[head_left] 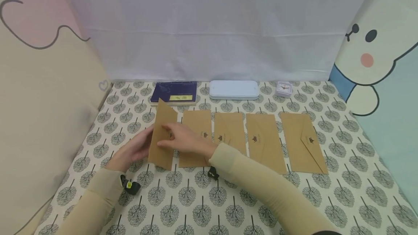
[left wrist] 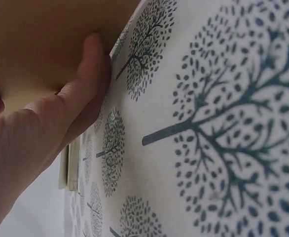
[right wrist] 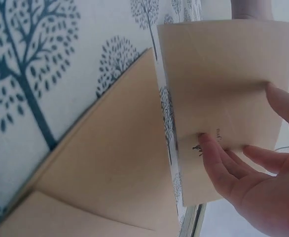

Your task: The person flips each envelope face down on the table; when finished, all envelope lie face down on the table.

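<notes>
A kraft paper envelope (head_left: 162,139) stands tilted up on its side at the left end of a row of similar envelopes. Behind it is my left hand (head_left: 137,148), whose fingertips touch the back face; in the left wrist view the left hand (left wrist: 46,121) rests low against the brown paper. My right hand (head_left: 183,137) touches the front face with thumb and fingers spread. From the right wrist view, the right hand's fingers (right wrist: 221,160) press near the small printed crown, denting the envelope (right wrist: 223,79) slightly.
More brown envelopes (head_left: 263,140) lie flat in a row to the right. At the back stand a dark blue book (head_left: 168,90), a pale blue tin case (head_left: 234,89) and a small lilac clock (head_left: 284,89). A tree-patterned cloth (head_left: 202,215) covers the table.
</notes>
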Available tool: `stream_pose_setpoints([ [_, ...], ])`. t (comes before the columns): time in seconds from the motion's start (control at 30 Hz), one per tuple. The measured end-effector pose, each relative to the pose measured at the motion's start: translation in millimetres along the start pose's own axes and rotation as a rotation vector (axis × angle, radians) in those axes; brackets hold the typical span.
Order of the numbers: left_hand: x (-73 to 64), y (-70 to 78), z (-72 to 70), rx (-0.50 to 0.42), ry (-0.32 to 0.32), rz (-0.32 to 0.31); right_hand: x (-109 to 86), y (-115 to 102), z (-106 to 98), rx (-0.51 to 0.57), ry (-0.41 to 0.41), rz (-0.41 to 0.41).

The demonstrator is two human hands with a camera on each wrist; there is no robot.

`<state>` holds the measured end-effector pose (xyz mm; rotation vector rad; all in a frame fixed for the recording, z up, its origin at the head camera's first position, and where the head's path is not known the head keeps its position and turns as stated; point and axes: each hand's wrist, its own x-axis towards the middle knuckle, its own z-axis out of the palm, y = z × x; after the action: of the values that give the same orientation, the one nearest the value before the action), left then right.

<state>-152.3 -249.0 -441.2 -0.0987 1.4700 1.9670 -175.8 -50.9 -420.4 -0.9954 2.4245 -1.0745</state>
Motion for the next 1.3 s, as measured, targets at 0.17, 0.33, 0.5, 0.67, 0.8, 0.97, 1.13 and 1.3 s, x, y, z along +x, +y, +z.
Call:
stream_pose_setpoints([
  [0.17,-0.6,4.9,3.3,-0.001,-0.035,0.008,0.5,-1.6,-0.5,0.091,0.023,0.007],
  [0.33,0.5,5.7,4.2,0.014,-0.025,0.041,-2.5,-8.3,-5.0,0.206,0.035,0.022],
  [0.5,0.2,4.9,3.7,0.063,0.012,0.040,-5.6,-13.8,-6.3,0.295,0.062,0.033],
  [0.67,-0.6,6.6,4.2,0.102,0.046,0.032,-6.5,-18.1,-6.1,0.346,0.091,0.032],
  [0.8,-1.7,8.9,5.1,0.144,0.089,0.012,-5.9,-19.0,-6.4,0.414,0.117,0.050],
  [0.97,-3.4,10.6,4.8,0.224,0.154,0.017,-5.6,-18.6,-8.4,0.460,0.159,0.046],
  [1.13,-4.7,10.3,2.9,0.299,0.230,0.013,-6.8,-18.7,-10.0,0.472,0.187,0.044],
  [1.3,-5.8,7.6,0.3,0.373,0.285,0.011,-8.0,-19.1,-10.0,0.478,0.187,0.058],
])
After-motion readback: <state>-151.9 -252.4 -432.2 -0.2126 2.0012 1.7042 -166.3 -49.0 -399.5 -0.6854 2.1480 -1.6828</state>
